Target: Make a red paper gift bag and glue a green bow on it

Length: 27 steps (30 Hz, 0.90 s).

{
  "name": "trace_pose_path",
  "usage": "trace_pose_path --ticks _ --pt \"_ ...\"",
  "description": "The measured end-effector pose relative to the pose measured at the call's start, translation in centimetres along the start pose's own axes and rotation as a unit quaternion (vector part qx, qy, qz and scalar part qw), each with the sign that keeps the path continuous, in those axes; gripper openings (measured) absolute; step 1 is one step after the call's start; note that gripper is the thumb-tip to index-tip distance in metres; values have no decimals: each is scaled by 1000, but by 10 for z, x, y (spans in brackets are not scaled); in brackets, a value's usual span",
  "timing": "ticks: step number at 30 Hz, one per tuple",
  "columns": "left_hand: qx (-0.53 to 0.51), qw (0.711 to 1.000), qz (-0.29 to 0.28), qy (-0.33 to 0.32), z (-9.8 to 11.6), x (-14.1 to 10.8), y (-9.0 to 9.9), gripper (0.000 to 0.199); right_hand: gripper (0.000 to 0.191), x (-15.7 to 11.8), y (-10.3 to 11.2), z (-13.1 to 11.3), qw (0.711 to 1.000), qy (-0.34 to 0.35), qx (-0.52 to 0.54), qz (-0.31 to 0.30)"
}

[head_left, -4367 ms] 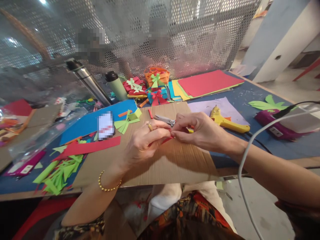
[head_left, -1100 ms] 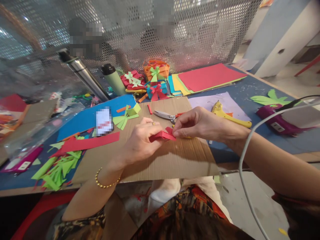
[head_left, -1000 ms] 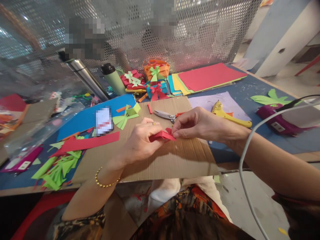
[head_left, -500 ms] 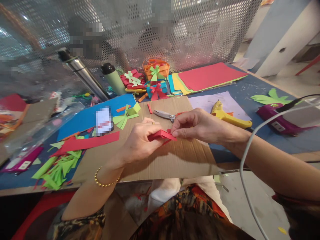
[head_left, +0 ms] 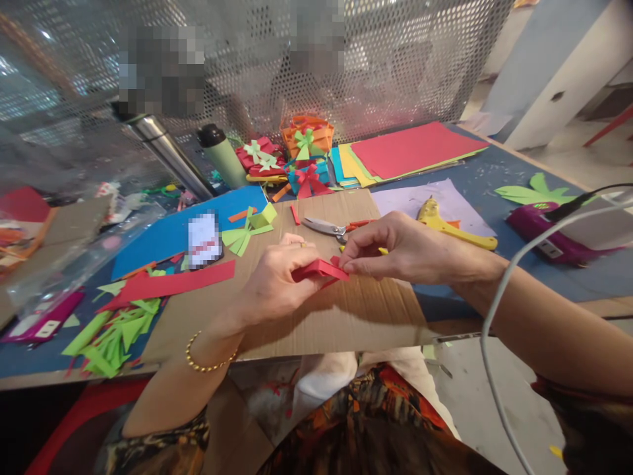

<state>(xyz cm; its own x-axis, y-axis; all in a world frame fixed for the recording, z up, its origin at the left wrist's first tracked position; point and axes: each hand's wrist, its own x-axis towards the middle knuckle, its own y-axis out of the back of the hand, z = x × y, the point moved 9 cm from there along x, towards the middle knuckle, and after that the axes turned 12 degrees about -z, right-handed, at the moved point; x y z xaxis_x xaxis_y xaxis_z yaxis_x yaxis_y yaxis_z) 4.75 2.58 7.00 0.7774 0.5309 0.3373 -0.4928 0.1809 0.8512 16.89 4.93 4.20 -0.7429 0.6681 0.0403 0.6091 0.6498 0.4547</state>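
Note:
A folded piece of red paper (head_left: 321,268) is gripped between the fingers and thumb of my left hand (head_left: 279,276), above a sheet of brown cardboard (head_left: 366,315). The fingertips of my right hand (head_left: 390,249) pinch the right end of the same red paper. Just behind my hands lie scissors (head_left: 324,226) with orange handles, partly hidden by my right hand. Green paper pieces (head_left: 242,237) and a long red strip (head_left: 180,280) rest to the left of my left hand.
A yellow glue gun (head_left: 452,231) lies to the right, near a purple power strip (head_left: 539,231) and a hanging white cable (head_left: 487,349). Behind are coloured sheets (head_left: 420,150), small paper baskets (head_left: 309,138) and two bottles (head_left: 222,155). A phone (head_left: 204,239) lies left.
My right hand and forearm have shifted very slightly, with the fingertips still at the red paper's end. My left hand keeps its grip.

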Motion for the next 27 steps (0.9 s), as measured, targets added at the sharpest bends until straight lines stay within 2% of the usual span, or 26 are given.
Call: trace_pose_path --ticks 7,18,27 --pt "-13 1000 -11 -4 -1 1 -2 31 13 -2 -1 -7 999 6 -47 21" --pt "-16 999 -14 47 -7 -2 0 33 10 -4 -3 -16 991 7 -112 75" --pt "10 999 -14 41 -7 -2 -1 32 14 -7 -2 -25 974 24 -219 55"
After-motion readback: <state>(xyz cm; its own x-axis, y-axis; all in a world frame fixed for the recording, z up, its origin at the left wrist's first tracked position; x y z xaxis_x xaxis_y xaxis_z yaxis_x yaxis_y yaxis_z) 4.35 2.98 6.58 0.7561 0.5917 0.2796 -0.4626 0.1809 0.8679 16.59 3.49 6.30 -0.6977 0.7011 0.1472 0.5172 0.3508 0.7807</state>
